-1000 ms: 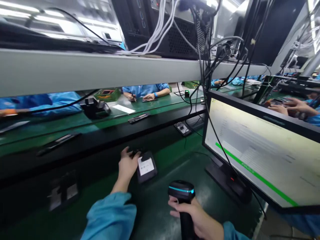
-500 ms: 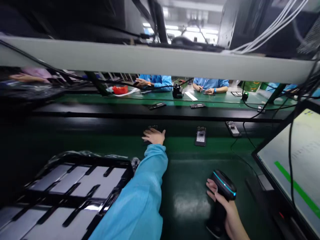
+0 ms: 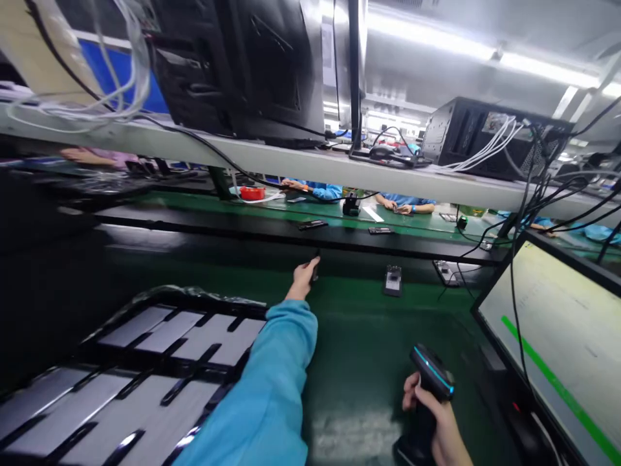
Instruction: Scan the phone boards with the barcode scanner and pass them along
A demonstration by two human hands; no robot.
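My left hand (image 3: pixel 303 277) is stretched forward at the far side of the green bench, closed round a dark, thin phone body (image 3: pixel 315 266) that stands edge-on to me. Most of that phone is hidden by the fingers. Low on the right, my right hand (image 3: pixel 439 414) grips the handle of a black barcode scanner (image 3: pixel 433 372) with a lit blue strip. Between the hands and farther off, an opened phone (image 3: pixel 392 281) lies on the bench, and another phone (image 3: pixel 445 273) rests to its right.
A black tray (image 3: pixel 194 370) with several pale flat pieces fills the lower left. A monitor (image 3: pixel 548 349) stands at the right with cables hanging before it. Overhead runs a white shelf beam (image 3: pixel 272 162). Co-workers' hands (image 3: pixel 395 206) are across the bench.
My left hand has gone from lying spread over the phone to gripping it and tipping it on edge. The view has tilted upward. My right hand keeps hold of the scanner.
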